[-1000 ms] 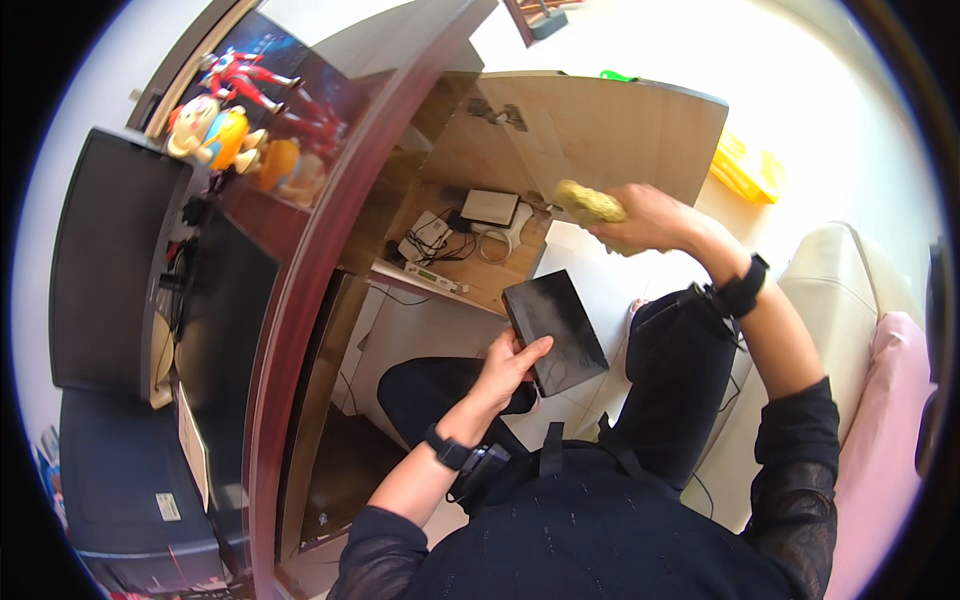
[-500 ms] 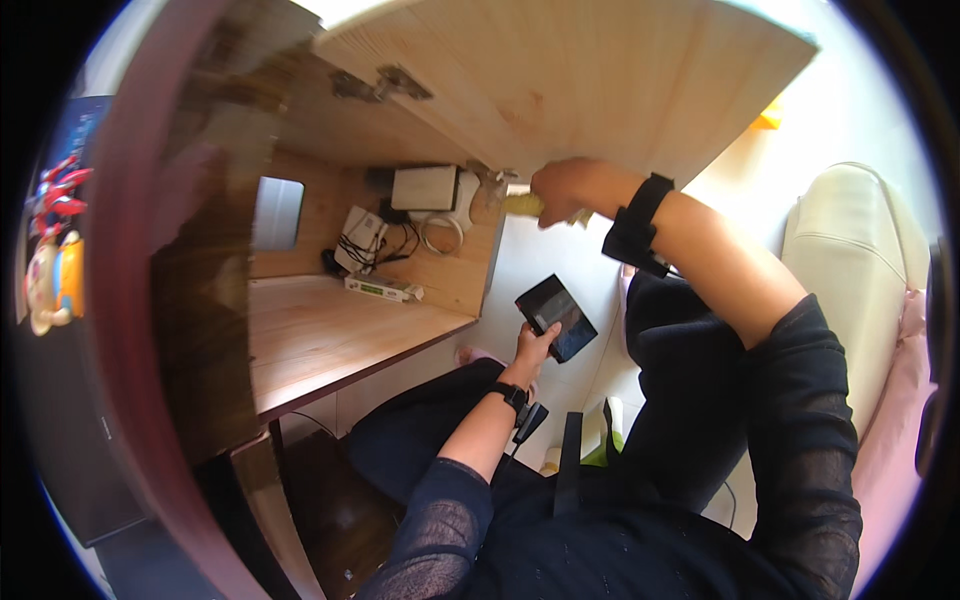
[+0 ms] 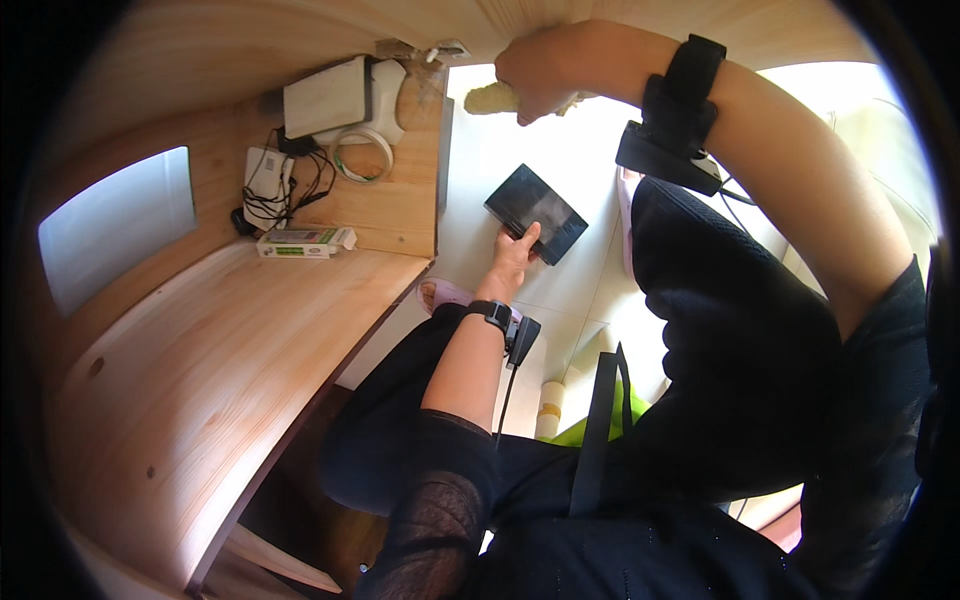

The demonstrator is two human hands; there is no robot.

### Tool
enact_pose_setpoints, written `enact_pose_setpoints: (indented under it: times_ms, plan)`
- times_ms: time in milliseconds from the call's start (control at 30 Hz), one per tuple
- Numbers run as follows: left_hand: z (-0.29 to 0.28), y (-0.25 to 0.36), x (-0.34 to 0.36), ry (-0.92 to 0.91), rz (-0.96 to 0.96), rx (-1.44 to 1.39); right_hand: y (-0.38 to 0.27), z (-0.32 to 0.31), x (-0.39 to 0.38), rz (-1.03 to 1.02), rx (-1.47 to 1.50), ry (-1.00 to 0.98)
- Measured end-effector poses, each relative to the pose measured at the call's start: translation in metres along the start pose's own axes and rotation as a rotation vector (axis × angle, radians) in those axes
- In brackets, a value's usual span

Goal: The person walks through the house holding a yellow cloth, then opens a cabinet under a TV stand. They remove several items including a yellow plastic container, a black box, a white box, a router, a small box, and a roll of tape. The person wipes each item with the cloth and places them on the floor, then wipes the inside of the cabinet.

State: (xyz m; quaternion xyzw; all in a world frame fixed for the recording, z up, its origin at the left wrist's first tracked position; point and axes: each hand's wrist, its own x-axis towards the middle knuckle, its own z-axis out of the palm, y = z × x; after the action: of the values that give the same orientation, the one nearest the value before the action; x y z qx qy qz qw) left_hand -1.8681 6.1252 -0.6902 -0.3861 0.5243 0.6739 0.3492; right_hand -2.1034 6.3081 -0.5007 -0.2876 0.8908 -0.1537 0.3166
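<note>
My left hand (image 3: 515,258) grips the near edge of a flat black rectangular thing (image 3: 537,213) with a glossy face, possibly a tablet or a thin case, its thumb on top. It hangs over the floor, just right of an open wooden cabinet (image 3: 230,340). Higher up, by the wooden panel at the top, my right hand (image 3: 540,75) is closed around a crumpled yellowish cloth (image 3: 492,98). Cloth shows on both sides of the fist.
Inside the cabinet are a white box-like device (image 3: 327,98), a ring of tape (image 3: 362,154), a white adapter with black cables (image 3: 268,183) and a small white-green carton (image 3: 305,243). A metal hinge (image 3: 440,50) sits at the top. A green bag (image 3: 600,425) lies near my legs.
My view has moved closer into the cabinet, so its shelf and back opening show more fully. Both hands keep their hold; the black thing and the cloth sit higher in the picture.
</note>
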Motion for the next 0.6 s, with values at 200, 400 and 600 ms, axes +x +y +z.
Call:
enact_pose_setpoints:
  times_ms: [200,400,600]
  plan:
    - [-0.009,-0.011,0.011,0.022,-0.041,0.059,-0.016,0.002,0.014,0.115,-0.173,-0.138]
    - [-0.016,-0.028,0.022,0.147,0.124,0.48,-0.001,0.006,0.011,0.023,-0.187,0.069]
    - [-0.02,-0.034,0.031,0.212,0.062,0.682,-0.024,0.005,0.026,0.422,-0.463,0.042]
